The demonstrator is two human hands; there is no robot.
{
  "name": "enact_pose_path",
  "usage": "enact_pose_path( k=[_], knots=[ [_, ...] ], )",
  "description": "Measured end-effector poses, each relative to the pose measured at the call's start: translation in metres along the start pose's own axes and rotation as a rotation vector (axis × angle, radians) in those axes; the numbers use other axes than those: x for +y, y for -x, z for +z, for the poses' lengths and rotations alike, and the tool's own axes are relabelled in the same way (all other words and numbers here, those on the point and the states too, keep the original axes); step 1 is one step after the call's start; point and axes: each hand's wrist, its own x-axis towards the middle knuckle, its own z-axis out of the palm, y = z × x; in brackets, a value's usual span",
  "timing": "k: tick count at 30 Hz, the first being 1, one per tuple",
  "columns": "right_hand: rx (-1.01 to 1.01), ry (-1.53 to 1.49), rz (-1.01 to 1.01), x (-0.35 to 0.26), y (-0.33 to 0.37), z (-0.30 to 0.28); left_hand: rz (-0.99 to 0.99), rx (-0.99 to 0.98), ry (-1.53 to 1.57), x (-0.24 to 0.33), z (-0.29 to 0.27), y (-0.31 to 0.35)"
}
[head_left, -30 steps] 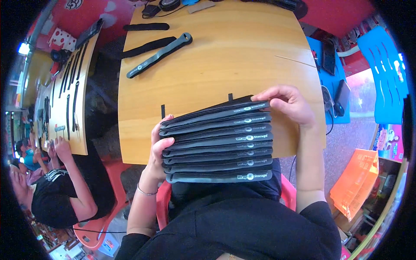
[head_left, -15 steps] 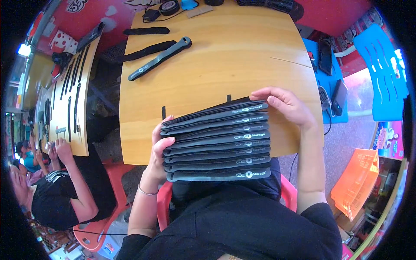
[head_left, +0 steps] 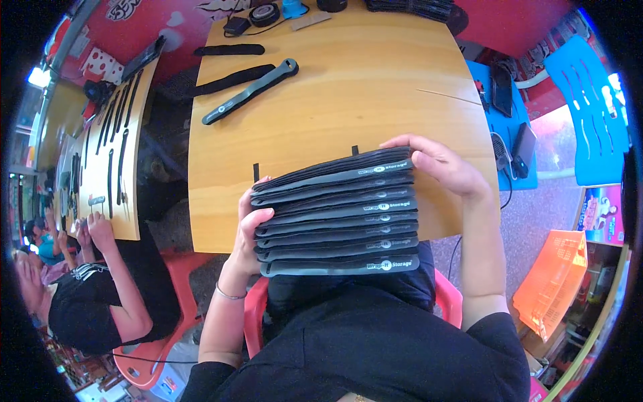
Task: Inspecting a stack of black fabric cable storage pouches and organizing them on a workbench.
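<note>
A thick stack of black and grey hook-and-loop storage straps (head_left: 335, 211) is held up over the table's near edge, its layers fanned one below another with pale printing at their right ends. My left hand (head_left: 249, 228) is closed round the left end, thumb on the front and fingers mostly hidden behind. At the upper right corner, my right hand (head_left: 442, 164) pinches the stack's end, with its thumb on the near side and fingers over the far edge. Two small black tabs, a left one (head_left: 256, 172) and a right one (head_left: 355, 151), show just beyond the stack.
One grey-and-black strap (head_left: 251, 92) and two black straps (head_left: 231, 49) lie on the wooden table (head_left: 362, 80). At its far edge are a black tape roll (head_left: 264, 13) and more dark straps (head_left: 415, 7). A person (head_left: 100, 288) works at a table on the left.
The stack has tipped slightly, showing more of its upper layers, and its top right corner looks more even. My right fingers have shifted slightly along that corner; my left grip is unchanged.
</note>
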Motion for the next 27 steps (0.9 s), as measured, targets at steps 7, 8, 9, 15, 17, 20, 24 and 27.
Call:
enact_pose_path(
  k=[7, 8, 9, 15, 17, 20, 24, 27],
  knots=[
    [-0.009, -0.091, 0.063, 0.003, 0.002, 0.003, 0.018, 0.004, 0.021, -0.001, -0.001, 0.000],
    [-0.003, -0.116, 0.020, 0.003, 0.003, 0.004, 0.018, 0.005, 0.021, -0.001, 0.000, 0.000],
    [-0.004, -0.116, 0.020, 0.003, 0.004, 0.005, 0.020, 0.009, 0.020, -0.001, 0.000, -0.001],
    [0.102, -0.070, -0.044, 0.004, 0.005, 0.010, 0.022, 0.010, 0.009, -0.002, -0.002, 0.001],
    [0.141, -0.178, 0.048, 0.001, 0.005, 0.012, 0.014, 0.006, 0.007, -0.001, -0.002, -0.001],
    [0.098, -0.161, 0.066, 0.004, 0.004, 0.003, 0.020, 0.000, -0.003, 0.001, -0.002, -0.003],
    [0.049, -0.030, 0.106, -0.009, -0.005, -0.004, 0.022, -0.003, -0.021, 0.002, -0.004, -0.003],
    [0.049, -0.028, 0.122, -0.013, -0.009, -0.004, 0.025, 0.000, -0.002, -0.001, -0.003, -0.001]
  ],
)
